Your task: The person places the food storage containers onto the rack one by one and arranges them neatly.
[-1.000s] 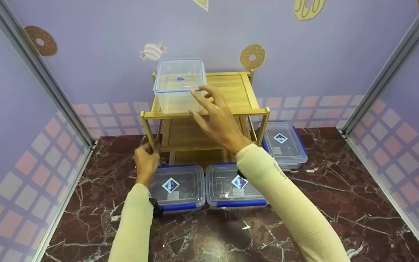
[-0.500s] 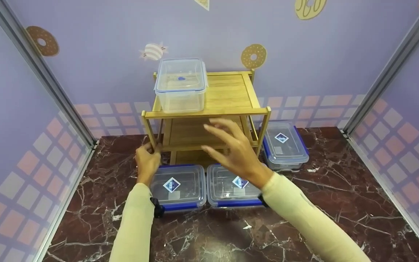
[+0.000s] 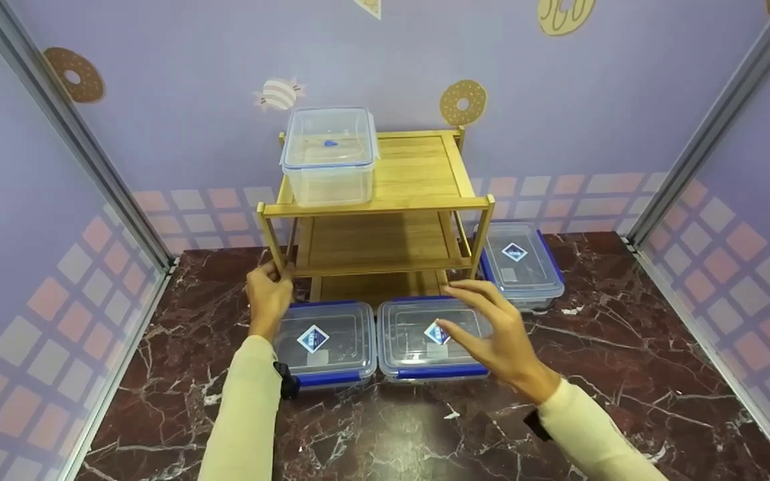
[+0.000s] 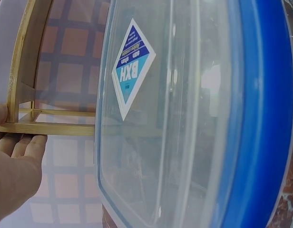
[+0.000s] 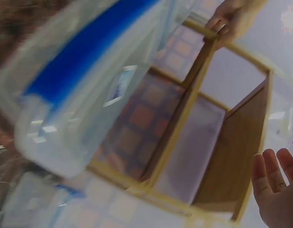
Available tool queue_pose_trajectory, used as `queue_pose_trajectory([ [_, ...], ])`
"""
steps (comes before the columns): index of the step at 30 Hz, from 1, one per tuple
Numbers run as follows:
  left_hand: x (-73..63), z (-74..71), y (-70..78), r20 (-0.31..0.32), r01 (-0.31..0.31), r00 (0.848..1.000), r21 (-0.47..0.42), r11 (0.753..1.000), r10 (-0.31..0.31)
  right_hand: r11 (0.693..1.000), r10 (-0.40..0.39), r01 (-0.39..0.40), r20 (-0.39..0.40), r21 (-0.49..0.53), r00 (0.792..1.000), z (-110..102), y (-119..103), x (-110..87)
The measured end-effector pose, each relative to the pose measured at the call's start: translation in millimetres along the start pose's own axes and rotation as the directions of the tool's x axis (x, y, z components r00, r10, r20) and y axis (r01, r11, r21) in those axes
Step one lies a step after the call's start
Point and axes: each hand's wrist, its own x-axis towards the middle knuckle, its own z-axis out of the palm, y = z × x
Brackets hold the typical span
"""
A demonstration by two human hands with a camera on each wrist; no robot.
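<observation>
My left hand (image 3: 270, 297) grips the left front leg of the wooden shelf rack (image 3: 378, 267). In the left wrist view its thumb lies on one side of the wood and its fingers (image 4: 30, 147) on the other. My right hand (image 3: 502, 334) hangs in the air, fingers apart and loosely bent, holding nothing. It is over the right side of a clear storage box (image 3: 418, 354) with blue clips. A matching box (image 3: 331, 364) lies left of that one, near my left hand. A tall clear lidded box (image 3: 331, 184) stands on the left of the rack's top shelf.
Another clear box (image 3: 522, 274) with blue edges stands on the floor right of the rack. The dark red marble floor (image 3: 385, 434) runs up to the patterned back wall (image 3: 385, 73). Side panels (image 3: 57, 267) close in left and right.
My right hand has come away from the tall box on the top shelf and moved down and right, over the right front box. My left hand keeps its hold on the rack.
</observation>
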Motion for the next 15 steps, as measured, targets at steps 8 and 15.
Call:
queue_pose_trajectory([
  [8, 0.0, -0.7, 0.1, -0.004, 0.006, 1.000, -0.003, 1.000, -0.006, 0.983, 0.144, -0.150, -0.062, -0.108, 0.988, -31, 33, -33.0],
  [15, -0.5, -0.4, 1.2, -0.001, -0.001, 1.000, -0.010, 1.000, 0.001, 0.933, 0.258, -0.282, -0.130, -0.222, 0.957, -56, 72, -51.4],
])
